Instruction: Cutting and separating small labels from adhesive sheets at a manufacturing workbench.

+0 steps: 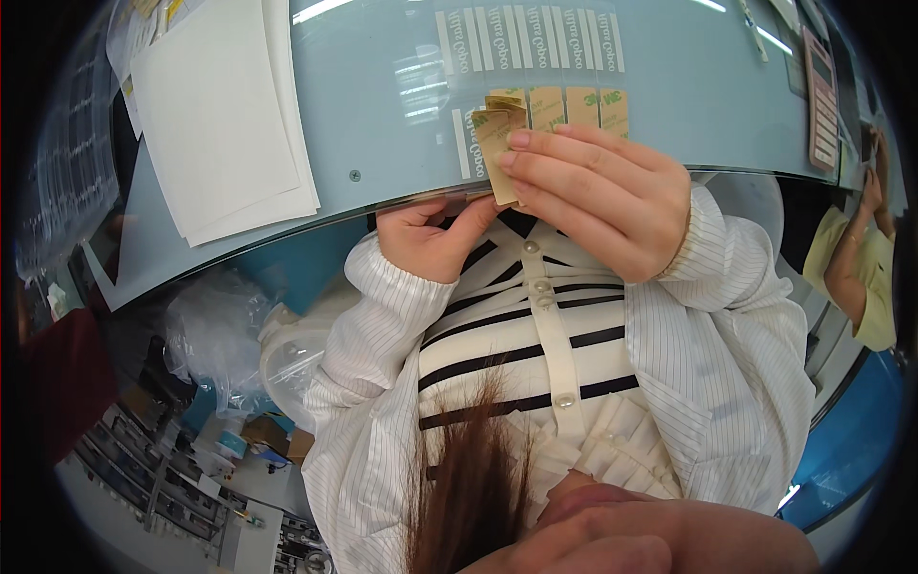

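Note:
At the near edge of the table, my right hand (604, 196) pinches a small tan strip of backing paper (494, 153) with green print, its top end curled over. Close beside it, my left hand (426, 239) is closed, its thumb reaching the strip's lower end; what sits between its fingers is hidden. Just beyond, more tan backing strips (547, 107) lie side by side. Behind them is a row of clear labels (529, 40) with white lettering. A single similar label (469, 143) lies left of the strip.
White paper sheets (215, 124) lie on the blue-grey tabletop (368, 105) at the left. A pink calculator (819, 96) rests at the right edge. Below the table at left is a clear plastic bag (225, 330). Another person's arm (851, 249) shows at far right.

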Available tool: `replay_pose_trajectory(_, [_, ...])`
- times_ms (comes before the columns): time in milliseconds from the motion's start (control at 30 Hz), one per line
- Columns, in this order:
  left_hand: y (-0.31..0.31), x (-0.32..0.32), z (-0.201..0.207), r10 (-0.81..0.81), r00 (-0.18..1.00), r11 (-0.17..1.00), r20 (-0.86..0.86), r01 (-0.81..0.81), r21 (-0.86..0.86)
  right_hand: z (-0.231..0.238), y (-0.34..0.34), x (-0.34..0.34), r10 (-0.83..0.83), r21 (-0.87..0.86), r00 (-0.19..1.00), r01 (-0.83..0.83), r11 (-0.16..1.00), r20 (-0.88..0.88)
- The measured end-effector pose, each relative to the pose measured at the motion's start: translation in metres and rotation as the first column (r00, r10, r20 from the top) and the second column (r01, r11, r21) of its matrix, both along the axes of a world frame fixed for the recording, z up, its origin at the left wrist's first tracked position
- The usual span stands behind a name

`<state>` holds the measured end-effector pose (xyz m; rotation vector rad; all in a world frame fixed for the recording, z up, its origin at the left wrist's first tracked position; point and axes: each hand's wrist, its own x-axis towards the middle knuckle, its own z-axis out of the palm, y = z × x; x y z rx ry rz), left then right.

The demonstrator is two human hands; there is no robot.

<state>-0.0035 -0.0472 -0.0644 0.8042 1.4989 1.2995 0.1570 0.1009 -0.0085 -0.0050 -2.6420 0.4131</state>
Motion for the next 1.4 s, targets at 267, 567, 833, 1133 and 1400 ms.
replay_pose_trajectory(267, [0.004, 0.003, 0.001, 0.049, 0.999, 0.998, 0.023, -0.05, 0.037, -0.005, -0.002, -0.001, 0.021, 0.177, 1.0, -0.017, 0.984, -0.021])
replay_pose_trajectory(567, [0.001, 0.003, 0.001, 0.011, 0.999, 1.0, 0.034, -0.011, 0.008, 0.001, 0.024, -0.002, -0.501, -0.812, 0.859, 0.214, 0.543, -0.108])
replay_pose_trajectory(833, [0.006, 0.005, 0.003, 0.019, 0.999, 0.999, 0.048, -0.02, 0.026, -0.005, 0.013, 0.023, -0.052, 0.031, 0.998, 0.053, 0.998, -0.038])
replay_pose_trajectory(1133, [0.004, 0.006, 0.002, 0.04, 0.998, 0.998, 0.056, -0.043, 0.055, -0.005, 0.01, 0.023, 0.012, 0.133, 1.0, -0.013, 0.991, 0.008])
replay_pose_trajectory(1400, [0.006, 0.005, 0.001, 0.041, 0.999, 0.999, 0.003, -0.041, 0.028, 0.005, 0.012, 0.019, -0.062, 0.021, 0.998, 0.062, 0.998, 0.001])
